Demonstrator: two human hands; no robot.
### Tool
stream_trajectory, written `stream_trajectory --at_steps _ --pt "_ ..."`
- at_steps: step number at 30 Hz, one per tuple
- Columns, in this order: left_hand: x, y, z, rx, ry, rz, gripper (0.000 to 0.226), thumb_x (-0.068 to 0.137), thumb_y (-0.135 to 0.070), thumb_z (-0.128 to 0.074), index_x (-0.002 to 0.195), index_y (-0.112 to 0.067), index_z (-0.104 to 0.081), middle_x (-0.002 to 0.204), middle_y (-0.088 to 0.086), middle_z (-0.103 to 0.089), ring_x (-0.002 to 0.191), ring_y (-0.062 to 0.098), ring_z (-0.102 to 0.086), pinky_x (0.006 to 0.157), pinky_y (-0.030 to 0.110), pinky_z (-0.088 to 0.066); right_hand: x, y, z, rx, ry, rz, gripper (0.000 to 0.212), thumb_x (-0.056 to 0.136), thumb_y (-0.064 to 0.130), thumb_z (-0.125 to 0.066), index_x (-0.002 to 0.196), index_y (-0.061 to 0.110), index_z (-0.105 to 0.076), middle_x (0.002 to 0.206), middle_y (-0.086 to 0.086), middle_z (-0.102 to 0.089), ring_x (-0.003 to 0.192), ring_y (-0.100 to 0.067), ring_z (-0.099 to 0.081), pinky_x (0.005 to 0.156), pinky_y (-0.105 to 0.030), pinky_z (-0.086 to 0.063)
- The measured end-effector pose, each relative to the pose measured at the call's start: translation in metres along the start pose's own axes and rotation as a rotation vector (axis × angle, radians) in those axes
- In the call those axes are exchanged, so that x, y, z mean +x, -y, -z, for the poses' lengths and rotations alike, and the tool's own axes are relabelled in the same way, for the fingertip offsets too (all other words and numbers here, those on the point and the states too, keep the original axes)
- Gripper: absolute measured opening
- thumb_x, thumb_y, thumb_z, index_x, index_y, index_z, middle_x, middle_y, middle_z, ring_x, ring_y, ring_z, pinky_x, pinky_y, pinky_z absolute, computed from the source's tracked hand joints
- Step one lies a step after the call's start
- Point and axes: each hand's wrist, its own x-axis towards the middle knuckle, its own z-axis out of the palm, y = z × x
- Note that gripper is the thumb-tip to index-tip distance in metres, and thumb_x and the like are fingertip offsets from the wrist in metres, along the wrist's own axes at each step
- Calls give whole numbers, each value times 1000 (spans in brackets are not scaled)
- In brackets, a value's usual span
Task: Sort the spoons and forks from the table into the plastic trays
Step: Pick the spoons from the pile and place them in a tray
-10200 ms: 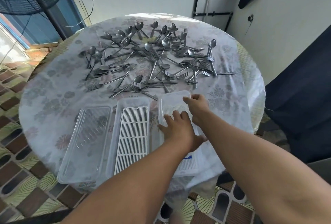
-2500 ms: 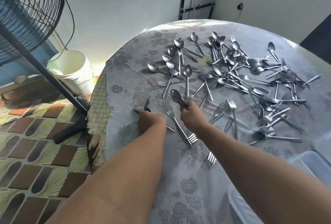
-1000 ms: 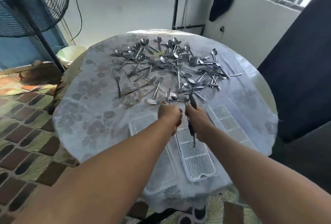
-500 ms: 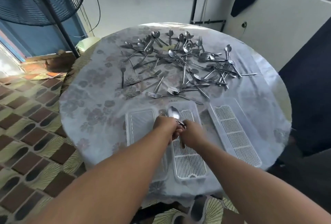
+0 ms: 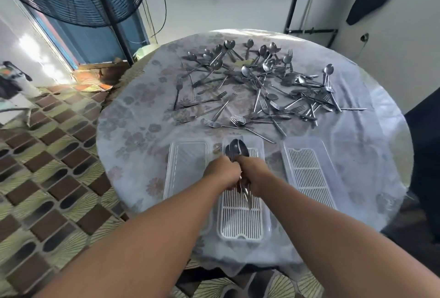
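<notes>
Steel spoons (image 5: 236, 151) | both hands (image 5: 222, 173) (image 5: 253, 175) gripping bundle | lower flat into middle tray (image 5: 241, 231), bowls aligned

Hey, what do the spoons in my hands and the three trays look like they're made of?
The spoons look like stainless steel: grey, smooth, with dull glints on the bowls. The trays, left, middle and right, look like clear glossy plastic; the table's pattern shows through their walls. Middle and right hold opaque white slatted inserts, probably plastic.

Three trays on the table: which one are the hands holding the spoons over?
The middle tray. Both hands hold the spoons over it; the left tray and right tray sit off to either side.
</notes>
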Motion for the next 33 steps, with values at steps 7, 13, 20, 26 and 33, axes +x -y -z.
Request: stream_trajectory --at_steps 7,13,20,26,33 --pt "6 -29 13 -469 -75 154 75 84 -54 -27 132 -6 -59 133 22 -62 122 39 -60 104 46 -46 2 0 -2 -267 -80 90 20 96 20 -62 82 7 -61 68 -7 -54 59 -19 -50 53 -28 -38" --pt "19 -21 4 -399 -195 70 19 96 -23 -49 108 -14 -60 109 12 -69 103 33 -66 90 39 -55 3 -3 -2 -521 -93 215 22 94 14 -50 75 4 -56 81 -16 -57 76 -30 -54 64 -35 -39" --pt "35 -3 -2 31 -320 37 7 90 -29 -63 93 -29 -70 92 -6 -71 96 23 -63 87 37 -33 -4 -7 6 -820 -136 329 15 94 3 -52 106 9 -59 96 -9 -63 75 -22 -54 59 -27 -39" --pt "44 4 -7 -18 -374 56 17 91 -44 -64 85 -28 -70 89 -8 -71 103 24 -62 88 38 -26 0 -14 2 -812 -238 471 20 97 10 -51 115 12 -60 110 -10 -55 84 -29 -55 71 -31 -39" --pt "43 -10 -8 91 -401 78 22 90 -57 -64 99 -41 -76 128 -1 -49 125 34 -35 109 45 -28 9 -20 -5 -741 -183 437 78 94 15 -58 163 24 -23 137 -16 -36 118 -39 -55 103 -37 -45"
